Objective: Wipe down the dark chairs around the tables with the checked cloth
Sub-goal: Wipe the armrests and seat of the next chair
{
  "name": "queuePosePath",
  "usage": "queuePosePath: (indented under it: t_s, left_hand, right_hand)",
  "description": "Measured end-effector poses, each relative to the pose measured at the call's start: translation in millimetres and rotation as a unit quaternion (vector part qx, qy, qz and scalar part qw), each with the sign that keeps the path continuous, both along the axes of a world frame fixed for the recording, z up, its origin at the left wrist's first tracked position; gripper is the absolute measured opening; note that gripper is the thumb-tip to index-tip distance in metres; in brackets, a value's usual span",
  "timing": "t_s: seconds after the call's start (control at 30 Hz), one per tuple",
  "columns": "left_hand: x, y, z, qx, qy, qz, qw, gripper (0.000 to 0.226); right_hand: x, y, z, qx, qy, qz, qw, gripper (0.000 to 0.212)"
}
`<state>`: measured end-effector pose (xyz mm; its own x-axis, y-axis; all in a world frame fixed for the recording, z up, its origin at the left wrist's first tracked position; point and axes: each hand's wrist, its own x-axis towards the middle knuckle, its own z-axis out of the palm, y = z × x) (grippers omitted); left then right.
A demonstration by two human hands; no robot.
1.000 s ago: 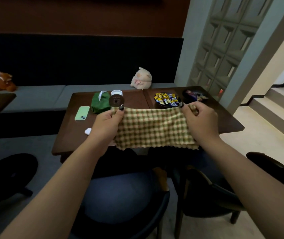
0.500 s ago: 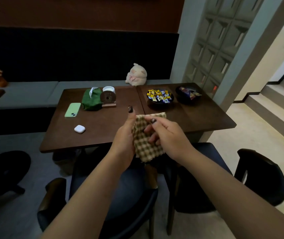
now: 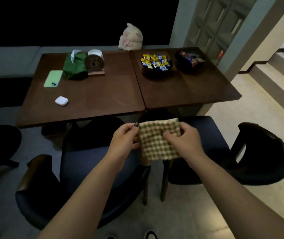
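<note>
Now both hands, left hand (image 3: 124, 138) & right hand (image 3: 183, 141), pinch folded checked cloth (image 3: 156, 141) above chairs (image 3: 89, 166)

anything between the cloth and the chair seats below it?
Nothing visible. Left hand and right hand hold the checked cloth in open air over the gap between the two near chair seats.

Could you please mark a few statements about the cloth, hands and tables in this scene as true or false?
1. Both hands, left and right, hold the cloth. True.
2. The cloth lies flat on the table. False: it is held above the chairs.
3. The phone is green. True.
4. The sweets bowl stands on the left table. False: on the right table.
5. The earbud case sits on the phone. False: apart, nearer the camera.
</note>
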<state>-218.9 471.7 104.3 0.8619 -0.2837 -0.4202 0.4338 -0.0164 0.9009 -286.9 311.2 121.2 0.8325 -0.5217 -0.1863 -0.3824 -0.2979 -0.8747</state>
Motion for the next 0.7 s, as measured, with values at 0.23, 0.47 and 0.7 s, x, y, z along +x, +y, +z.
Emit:
queuePosePath:
  t_s: [0.23, 0.47, 0.7]
  left_hand:
    - [-4.7, -7.3, -111.8, 0.039, 0.077, 0.075, 0.993, 0.015]
    - [5.0, -14.9, -194.5, 0.065, 0.137, 0.167, 0.974, 0.021]
    - [19.1, -8.7, -222.1, 0.049, 0.125, 0.192, 0.972, 0.028]
  right_hand:
    - [5.1, -2.3, -101.0, -0.162, -0.126, -0.047, 0.978, 0.016]
    - [10.7, 40.4, -210.0, -0.086, -0.056, 0.220, 0.970, 0.013]
    - [45.7, 19.6, -194.3, -0.311, 0.060, 0.535, 0.783, 0.078]
